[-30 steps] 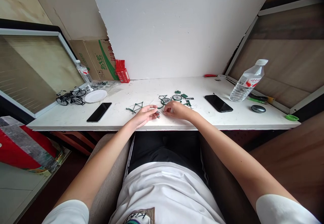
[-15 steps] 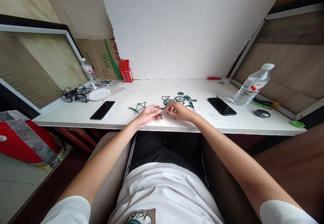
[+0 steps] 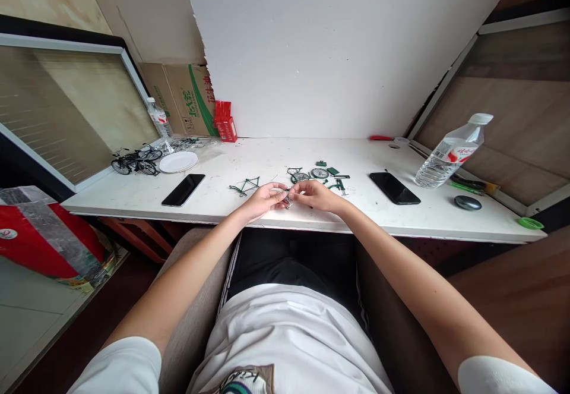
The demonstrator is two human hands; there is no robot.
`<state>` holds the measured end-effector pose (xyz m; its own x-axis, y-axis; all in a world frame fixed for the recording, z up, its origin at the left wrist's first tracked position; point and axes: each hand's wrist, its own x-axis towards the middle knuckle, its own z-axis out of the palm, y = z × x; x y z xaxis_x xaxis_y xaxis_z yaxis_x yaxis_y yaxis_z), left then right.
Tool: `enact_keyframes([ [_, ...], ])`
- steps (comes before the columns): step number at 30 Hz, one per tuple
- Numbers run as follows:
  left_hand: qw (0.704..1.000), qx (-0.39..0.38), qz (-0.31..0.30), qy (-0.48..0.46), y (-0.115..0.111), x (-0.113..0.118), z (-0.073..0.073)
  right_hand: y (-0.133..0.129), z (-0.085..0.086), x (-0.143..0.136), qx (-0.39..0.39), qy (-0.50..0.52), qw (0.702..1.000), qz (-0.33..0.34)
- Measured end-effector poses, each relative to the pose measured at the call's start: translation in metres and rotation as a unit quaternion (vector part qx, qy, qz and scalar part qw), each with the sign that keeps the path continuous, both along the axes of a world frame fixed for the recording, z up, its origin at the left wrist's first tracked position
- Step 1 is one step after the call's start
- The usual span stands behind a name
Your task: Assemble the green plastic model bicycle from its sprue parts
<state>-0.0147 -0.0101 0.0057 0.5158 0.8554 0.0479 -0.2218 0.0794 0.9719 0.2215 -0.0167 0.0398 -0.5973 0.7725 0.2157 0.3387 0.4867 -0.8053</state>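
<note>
Just below the middle of the frame, near the front edge of the white table (image 3: 347,216), my left hand (image 3: 267,201) pinches a small silvery part (image 3: 288,202), with my right hand (image 3: 314,196) bunched up against it, though whether that one grips anything I can't tell. If my pinch slackened or I pressed unevenly, the part could spring out over that edge. Farther off, a careless knuckle could knock the green bicycle frame (image 3: 244,186), left of centre, or the spoked wheel (image 3: 319,173), right of centre.
</note>
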Motion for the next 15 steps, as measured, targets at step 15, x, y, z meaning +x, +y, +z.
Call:
enact_keyframes([
  [15,1.0,0.002,0.0,-0.001,0.0005,0.0007,0.0,0.0001,-0.0041,-0.0021,-0.026,0.008,1.0,0.003],
])
